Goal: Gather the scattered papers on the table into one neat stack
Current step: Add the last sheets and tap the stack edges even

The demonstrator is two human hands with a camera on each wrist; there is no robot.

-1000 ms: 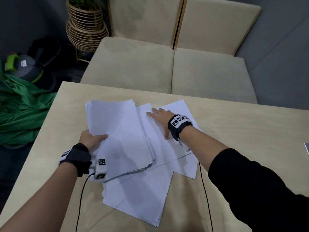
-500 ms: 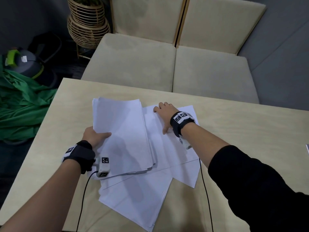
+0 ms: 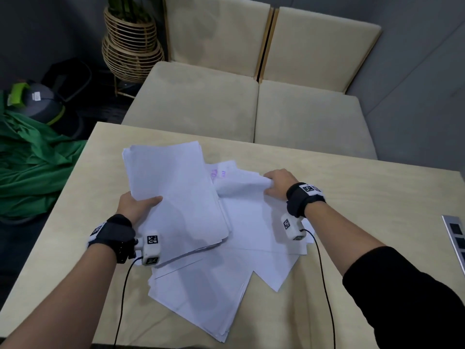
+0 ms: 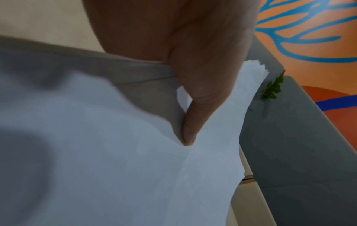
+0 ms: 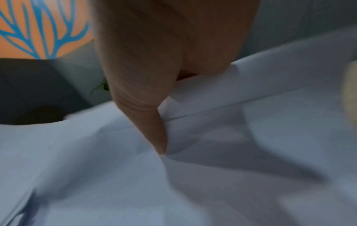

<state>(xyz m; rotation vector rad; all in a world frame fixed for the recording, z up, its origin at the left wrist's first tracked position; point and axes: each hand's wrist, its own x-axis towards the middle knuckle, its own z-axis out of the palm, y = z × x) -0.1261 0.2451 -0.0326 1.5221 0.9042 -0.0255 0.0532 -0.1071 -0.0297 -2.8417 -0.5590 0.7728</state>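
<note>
A thick bundle of white papers (image 3: pixel 176 197) is raised above the table, and my left hand (image 3: pixel 137 205) grips its left edge with the thumb on top (image 4: pixel 193 122). My right hand (image 3: pixel 278 183) pinches the right edge of a few loose sheets (image 3: pixel 241 182) and lifts them, so they buckle; the thumb (image 5: pixel 154 122) presses into the paper (image 5: pixel 251 137). Faint purple writing shows on one lifted sheet. More white sheets (image 3: pixel 201 293) lie fanned out on the beige table (image 3: pixel 377 197) beneath and toward me.
Two beige cushioned seats (image 3: pixel 226 102) stand beyond the table's far edge. A wicker plant stand (image 3: pixel 130 46), a green cloth (image 3: pixel 32 162) and a grey-green appliance (image 3: pixel 37 102) are on the floor at left. A silver device edge (image 3: pixel 455 238) lies at the table's right side.
My right hand went from lying flat on the sheets to pinching their right edge and lifting it. The left hand has raised its bundle slightly.
</note>
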